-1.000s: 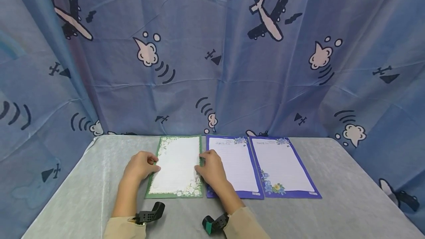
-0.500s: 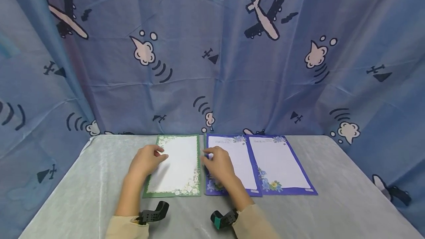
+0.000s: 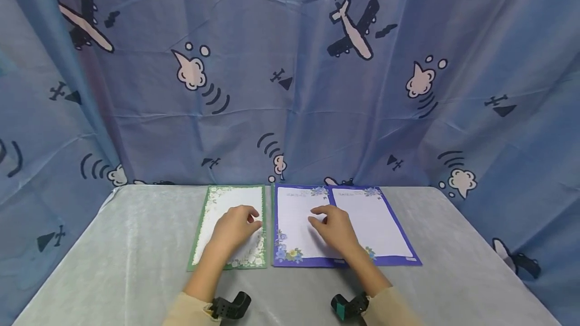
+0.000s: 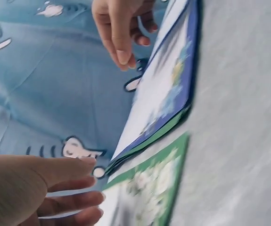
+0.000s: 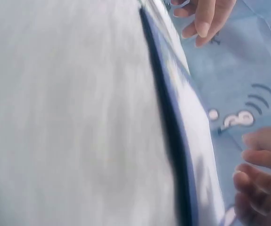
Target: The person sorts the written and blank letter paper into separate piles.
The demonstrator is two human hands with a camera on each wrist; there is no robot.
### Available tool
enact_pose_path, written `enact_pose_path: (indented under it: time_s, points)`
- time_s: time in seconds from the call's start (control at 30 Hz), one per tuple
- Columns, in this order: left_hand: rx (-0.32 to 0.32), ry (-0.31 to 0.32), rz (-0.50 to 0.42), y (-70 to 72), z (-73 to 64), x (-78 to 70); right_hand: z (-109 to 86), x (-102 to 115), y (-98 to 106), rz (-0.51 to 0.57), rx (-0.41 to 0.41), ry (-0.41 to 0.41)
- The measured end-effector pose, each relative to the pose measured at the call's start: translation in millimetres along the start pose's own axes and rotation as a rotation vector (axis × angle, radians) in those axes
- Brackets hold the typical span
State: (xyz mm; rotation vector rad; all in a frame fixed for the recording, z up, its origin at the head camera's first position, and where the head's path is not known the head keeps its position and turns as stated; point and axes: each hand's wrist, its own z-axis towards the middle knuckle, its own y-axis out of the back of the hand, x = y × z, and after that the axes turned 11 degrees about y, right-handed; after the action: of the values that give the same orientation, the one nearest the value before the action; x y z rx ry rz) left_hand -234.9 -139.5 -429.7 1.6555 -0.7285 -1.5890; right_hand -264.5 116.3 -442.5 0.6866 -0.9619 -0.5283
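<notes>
A green-bordered sheet of letter paper (image 3: 215, 223) with white flowers lies flat at the left. My left hand (image 3: 235, 228) hovers over its right part, fingers loosely bent and holding nothing. Beside it, two purple-bordered sheets with blue flowers lie side by side: the left purple sheet (image 3: 294, 225) and the right purple sheet (image 3: 380, 225). Above where these two meet is my right hand (image 3: 336, 228), thumb and fingers apart with nothing between them. In the left wrist view, green edges (image 4: 147, 141) show beneath the purple sheet. The hands hide parts of the sheets.
A grey cloth-like cover (image 3: 104, 255) spreads over the table. Behind it hangs a blue curtain (image 3: 244, 79) printed with planes and clouds. Each wrist carries a black camera, the left camera (image 3: 232, 306) and the right camera (image 3: 350, 307).
Both hands have left the side edges of the green-bordered sheet and moved right, the right hand over the purple sheets. The sheets keep their layout while the head view shifts slightly.
</notes>
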Motion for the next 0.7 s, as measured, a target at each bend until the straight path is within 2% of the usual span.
enact_pose_path:
  time_s: [0.2,0.47,0.57,0.7]
  points:
    - [0.004,-0.047,-0.069,-17.7,-1.8,-7.3,-11.6,-19.6,21.1,-0.049,-0.038,-0.070]
    - [0.007,-0.041,-0.200,-35.9,-0.6,-10.4,-27.4,-44.1,17.2,-0.047,-0.157,-0.061]
    - [-0.035,-0.038,-0.239,-44.5,0.1,-13.3,-30.6,-50.5,13.1,-0.069,-0.195,-0.040]
    - [-0.113,-0.048,-0.257,-56.3,0.4,-13.5,-33.6,-54.2,7.7,-0.104,-0.182,-0.033]
